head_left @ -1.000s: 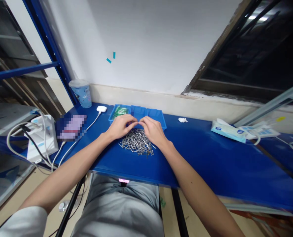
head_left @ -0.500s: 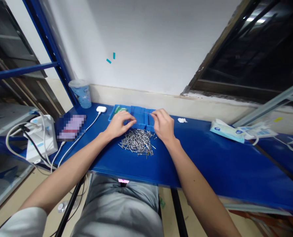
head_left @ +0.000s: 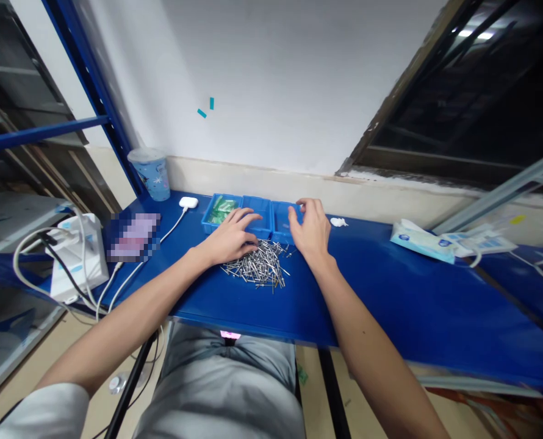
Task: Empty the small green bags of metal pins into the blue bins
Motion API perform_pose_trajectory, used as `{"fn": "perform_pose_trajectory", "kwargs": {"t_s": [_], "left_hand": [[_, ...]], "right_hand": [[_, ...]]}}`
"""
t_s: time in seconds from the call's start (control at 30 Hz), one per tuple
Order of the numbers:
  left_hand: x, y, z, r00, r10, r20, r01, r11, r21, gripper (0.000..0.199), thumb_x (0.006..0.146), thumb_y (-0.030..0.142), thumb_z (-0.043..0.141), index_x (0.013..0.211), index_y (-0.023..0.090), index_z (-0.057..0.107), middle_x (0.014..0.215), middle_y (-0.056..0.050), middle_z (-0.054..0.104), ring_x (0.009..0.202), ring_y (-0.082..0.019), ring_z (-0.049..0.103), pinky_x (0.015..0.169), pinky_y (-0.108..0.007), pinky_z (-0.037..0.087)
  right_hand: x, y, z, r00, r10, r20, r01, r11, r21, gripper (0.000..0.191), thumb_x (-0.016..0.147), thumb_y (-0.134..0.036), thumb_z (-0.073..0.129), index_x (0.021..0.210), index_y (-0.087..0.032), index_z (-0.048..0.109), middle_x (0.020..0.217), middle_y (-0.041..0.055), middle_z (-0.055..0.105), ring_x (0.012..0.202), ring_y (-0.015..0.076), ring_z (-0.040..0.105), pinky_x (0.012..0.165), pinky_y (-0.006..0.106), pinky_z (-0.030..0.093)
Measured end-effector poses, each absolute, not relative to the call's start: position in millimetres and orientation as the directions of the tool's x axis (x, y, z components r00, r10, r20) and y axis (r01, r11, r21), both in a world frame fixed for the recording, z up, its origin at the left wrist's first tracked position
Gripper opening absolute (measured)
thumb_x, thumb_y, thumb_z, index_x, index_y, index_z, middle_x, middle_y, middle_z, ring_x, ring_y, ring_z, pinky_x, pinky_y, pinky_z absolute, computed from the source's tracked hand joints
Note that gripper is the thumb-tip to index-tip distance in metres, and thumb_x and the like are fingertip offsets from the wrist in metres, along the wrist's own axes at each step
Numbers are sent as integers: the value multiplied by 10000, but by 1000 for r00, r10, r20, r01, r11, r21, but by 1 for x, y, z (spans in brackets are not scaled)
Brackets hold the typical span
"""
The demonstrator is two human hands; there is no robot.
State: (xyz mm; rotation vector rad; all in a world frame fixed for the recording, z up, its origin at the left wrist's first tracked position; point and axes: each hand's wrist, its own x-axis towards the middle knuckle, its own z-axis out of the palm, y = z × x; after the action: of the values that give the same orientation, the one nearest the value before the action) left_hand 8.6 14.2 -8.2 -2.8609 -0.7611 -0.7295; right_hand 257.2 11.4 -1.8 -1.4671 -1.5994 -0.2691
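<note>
A heap of thin silvery metal pins [head_left: 265,268], which look like blind rivets, lies on the blue table. My left hand [head_left: 235,236] hovers at the heap's upper left, fingers spread and partly bent, fingertips close to the pins. My right hand [head_left: 312,230] is over the right side of the right blue bin [head_left: 281,235], thumb and fingers apart, with nothing visible between them. The middle blue bin [head_left: 265,230] adjoins it. Small green packets fill the left blue bin [head_left: 206,227], partly covered by my left hand.
A blue patterned cup [head_left: 152,177], a white earphone case [head_left: 188,202] on a cable and a blurred purple item [head_left: 136,236] are at the left, near a white power strip [head_left: 86,256]. A crumpled white piece [head_left: 338,222] and a tissue pack [head_left: 422,242] lie to the right.
My left hand has moved down and right to the heap, its fingers opening. My right hand has opened from a pinch on a thin piece and now shows nothing held.
</note>
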Motion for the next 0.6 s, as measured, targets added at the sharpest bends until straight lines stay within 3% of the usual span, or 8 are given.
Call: {"fn": "perform_pose_trajectory", "kwargs": {"t_s": [0.27, 0.47, 0.6], "left_hand": [[14, 9, -8, 780, 412, 471, 479, -877, -26, 156, 993, 301, 695, 946, 224, 823, 1475, -115, 565, 1450, -387, 434, 1246, -636, 375], [15, 8, -9, 782, 400, 477, 482, -874, -58, 209, 1028, 297, 636, 961, 205, 812, 1455, -118, 585, 1418, -365, 461, 1252, -602, 372], [14, 11, -10, 781, 419, 462, 502, -862, -66, 178, 1000, 319, 693, 1008, 200, 825, 1472, -132, 576, 1419, -379, 454, 1234, -628, 381]], "right_hand": [[247, 6, 0, 20, 672, 740, 818, 415, -399, 156, 1002, -333, 565, 1075, -227, 652, 1051, 99, 670, 828, 227, 624, 786, 403, 492], [238, -3, 6, -147, 677, 721, 780, 527, -336, 145, 1031, -290, 531, 1063, -214, 651, 1028, 95, 686, 875, 227, 658, 813, 387, 522], [234, -7, 6, -255, 667, 700, 758, 587, -283, 166, 1049, -291, 517, 1065, -202, 656, 1032, 103, 694, 907, 234, 670, 836, 387, 530]]}}
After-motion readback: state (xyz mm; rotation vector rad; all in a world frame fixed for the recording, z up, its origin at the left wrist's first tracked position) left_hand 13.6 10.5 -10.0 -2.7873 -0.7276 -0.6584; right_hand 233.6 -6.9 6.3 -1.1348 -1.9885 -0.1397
